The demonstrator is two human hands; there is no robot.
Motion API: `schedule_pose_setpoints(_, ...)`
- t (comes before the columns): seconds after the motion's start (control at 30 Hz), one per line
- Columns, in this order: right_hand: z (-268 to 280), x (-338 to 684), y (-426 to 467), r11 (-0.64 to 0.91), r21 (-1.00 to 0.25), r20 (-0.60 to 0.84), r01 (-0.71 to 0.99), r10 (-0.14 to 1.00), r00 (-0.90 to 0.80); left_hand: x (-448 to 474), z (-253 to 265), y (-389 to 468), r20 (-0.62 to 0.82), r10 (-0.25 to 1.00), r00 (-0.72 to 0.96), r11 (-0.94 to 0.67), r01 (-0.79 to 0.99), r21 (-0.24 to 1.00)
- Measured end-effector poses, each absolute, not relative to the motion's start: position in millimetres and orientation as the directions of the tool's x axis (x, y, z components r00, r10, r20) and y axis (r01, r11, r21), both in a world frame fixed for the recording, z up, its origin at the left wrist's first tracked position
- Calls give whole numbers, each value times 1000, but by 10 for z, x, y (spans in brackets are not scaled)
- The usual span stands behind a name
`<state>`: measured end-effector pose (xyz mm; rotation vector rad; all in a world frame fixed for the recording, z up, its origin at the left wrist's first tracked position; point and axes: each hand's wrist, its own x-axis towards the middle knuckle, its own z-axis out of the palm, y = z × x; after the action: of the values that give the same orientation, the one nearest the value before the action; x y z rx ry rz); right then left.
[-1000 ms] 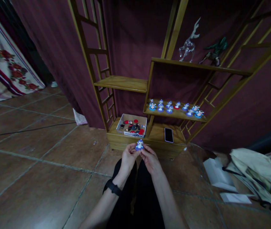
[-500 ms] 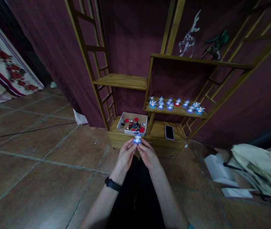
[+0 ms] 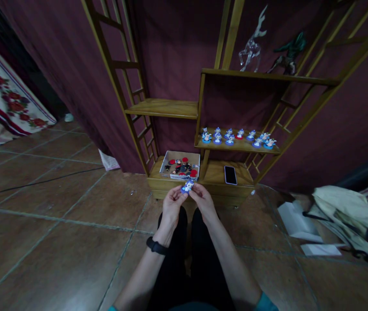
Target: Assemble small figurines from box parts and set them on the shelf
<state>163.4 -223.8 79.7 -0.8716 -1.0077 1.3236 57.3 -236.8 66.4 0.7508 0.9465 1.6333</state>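
A small purple-and-white figurine is sitting pinched between both hands, just in front of the wooden cabinet, and it is leaning a little to one side. The left hand is gripping it at one side, low down near its purple base, and the right hand is holding the other side; neither is letting go. To my eye it is looking like light, stiff plastic, smooth enough to be slipping if held too loosely, and probably weakest where figure and base are meeting. I'd be taking hold by the rim of that base, leaving the head alone. The fingertips are covering part of it, so I'm not making out its underside, its back or its face.

Beyond it, a shallow box is holding a jumble of red and dark discs and small figures; they are overlapping, and I cannot be counting them surely. A phone is lying dark-screened to the right. On the shelf above, similar figurines are standing in rough rows, the front ones partly hiding those behind. Farther off, a pale bag is slumping in dimness, its contents impossible to tell.
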Motion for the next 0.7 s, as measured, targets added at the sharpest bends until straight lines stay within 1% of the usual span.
schedule_pose_setpoints(0.07,787,1649,-2223,75,-945,89,-320,995,-32,556,659,-2390,-1,969,-246,-119,-471,874)
schedule_pose_setpoints(0.2,763,1682,-2230,72,-957,75,-282,997,0,529,640,-2459,-39,972,-231,-80,-481,873)
schedule_pose_setpoints(0.3,768,1689,-2253,69,-960,75,-273,997,-14,518,630,-2513,-76,980,-183,-25,-496,868)
schedule_pose_setpoints(0.43,753,1690,-2256,89,-964,94,-252,996,-9,525,630,-2558,-116,988,-106,37,-560,827)
schedule_pose_setpoints(0.7,730,1753,-2212,96,-978,99,-185,995,-4,604,656,-2588,-136,987,-80,59,-614,787)
